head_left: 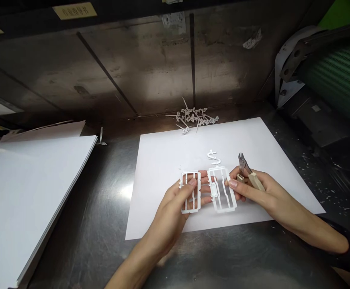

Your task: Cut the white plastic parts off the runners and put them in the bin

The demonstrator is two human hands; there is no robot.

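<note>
Left grip holds 1 white frame beneath its thumb, fingers apparently behind.

The yellow label is illegible, the paper stack and green ribbed surface run off the left and right edges, the white scraps tangle too finely to count, the right grip hides part of the nippers, and the left grip covers part of one white frame.

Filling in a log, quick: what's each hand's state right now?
Left hand: closed, holding one white frame between thumb and fingers.
Right hand: closed, pinching a second white frame by its edge, cutters also held.
</note>
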